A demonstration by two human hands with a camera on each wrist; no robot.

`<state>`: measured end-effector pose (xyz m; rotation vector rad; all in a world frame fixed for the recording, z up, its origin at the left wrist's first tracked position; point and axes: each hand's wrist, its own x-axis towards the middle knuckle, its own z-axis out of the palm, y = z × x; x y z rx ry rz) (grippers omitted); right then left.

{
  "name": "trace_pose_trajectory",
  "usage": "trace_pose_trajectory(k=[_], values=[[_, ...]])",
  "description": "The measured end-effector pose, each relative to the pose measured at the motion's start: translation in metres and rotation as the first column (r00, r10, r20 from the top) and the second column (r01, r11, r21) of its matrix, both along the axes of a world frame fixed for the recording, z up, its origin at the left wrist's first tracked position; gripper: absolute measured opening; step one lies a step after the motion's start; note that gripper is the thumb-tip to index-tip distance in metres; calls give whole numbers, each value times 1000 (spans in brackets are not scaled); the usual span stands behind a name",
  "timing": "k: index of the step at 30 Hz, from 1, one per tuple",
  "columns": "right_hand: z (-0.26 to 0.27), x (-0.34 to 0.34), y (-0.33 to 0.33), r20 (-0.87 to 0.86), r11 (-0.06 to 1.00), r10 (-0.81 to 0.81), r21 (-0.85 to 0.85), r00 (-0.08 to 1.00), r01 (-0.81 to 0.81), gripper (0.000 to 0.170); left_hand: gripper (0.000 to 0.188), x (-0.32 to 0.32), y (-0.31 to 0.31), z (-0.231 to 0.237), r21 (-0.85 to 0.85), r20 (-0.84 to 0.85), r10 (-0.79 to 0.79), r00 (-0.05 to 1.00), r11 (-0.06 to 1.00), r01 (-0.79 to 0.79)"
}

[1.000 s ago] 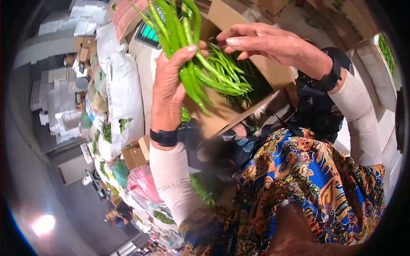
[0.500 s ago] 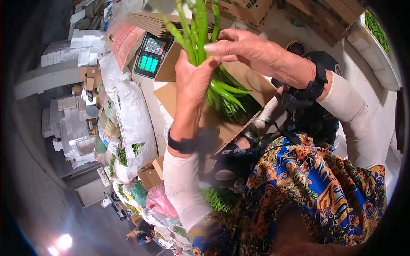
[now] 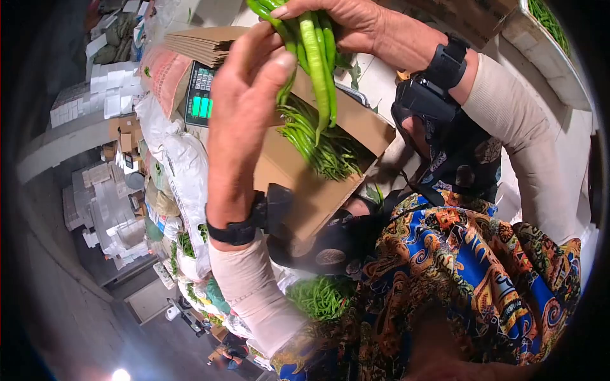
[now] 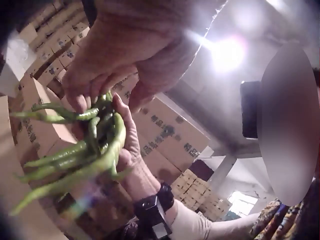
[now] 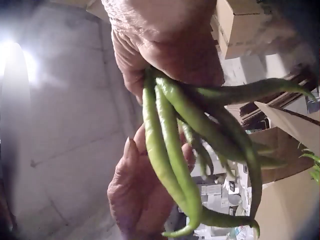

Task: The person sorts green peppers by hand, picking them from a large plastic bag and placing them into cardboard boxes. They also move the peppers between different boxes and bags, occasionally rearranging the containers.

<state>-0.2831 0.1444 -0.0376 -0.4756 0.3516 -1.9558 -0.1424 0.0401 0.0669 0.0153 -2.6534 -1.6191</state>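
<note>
Head view: the right hand grips a bunch of long green peppers by one end, their other ends hanging free, seemingly so that they lie roughly alike. The left hand is relaxed just beside the bunch, thumb parted from the fingers, apparently to steady or straighten it; whether its fingertips touch the peppers I cannot tell. Below both hands is an open cardboard box, handy for loading, with loose peppers lying mostly lengthwise inside.

On the left hand's outer side is a digital scale, its green windows lit but the figures too small to read; it probably stands there for weighing. Beyond the right hand, in the left wrist view, stacked cartons carry dark printed Chinese characters, too blurred to read surely. I can make out no brand.
</note>
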Motion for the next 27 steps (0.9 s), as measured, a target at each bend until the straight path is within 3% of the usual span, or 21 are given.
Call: trace_pose_trajectory(k=[2, 4, 8, 10, 14, 16, 18, 20, 22, 27], values=[[4, 2, -2, -7, 998, -37, -57, 999, 37, 27, 40, 3, -7, 10, 143, 81, 88, 993, 985, -99], [12, 10, 3, 27, 994, 53, -101, 998, -50, 30, 34, 5, -2, 15, 206, 73, 116, 991, 970, -129], [14, 8, 7, -13, 985, 83, -150, 996, -84, 28, 24, 5, 6, 17, 155, 10, 181, 983, 971, -181], [12, 8, 4, -27, 990, 32, -134, 999, -35, 27, 21, 5, 8, 17, -57, -52, 233, 971, 970, -236], [11, 13, 10, -32, 996, -25, -87, 999, 22, 27, 22, -4, 10, -7, -171, -174, 238, 955, 948, -268], [17, 17, 17, -98, 996, -85, 27, 992, 88, 29, 25, -8, 16, -19, -120, -207, 291, 934, 940, -320], [21, 23, 19, -76, 987, -148, 56, 986, 152, 29, 25, -6, 22, -21, -8, -114, 356, 927, 933, -359], [13, 20, 19, -114, 987, -122, 92, 986, 133, 31, 24, -6, 19, -25, -46, -116, 375, 920, 923, -383], [13, 25, 15, -136, 987, -110, 105, 984, 125, 32, 22, -1, 15, -30, 130, -43, 385, 922, 917, -377], [5, 28, 2, -129, 989, -75, 118, 989, 91, 33, 13, 39, -12, -20, 284, 104, 491, 865, 819, -499]])
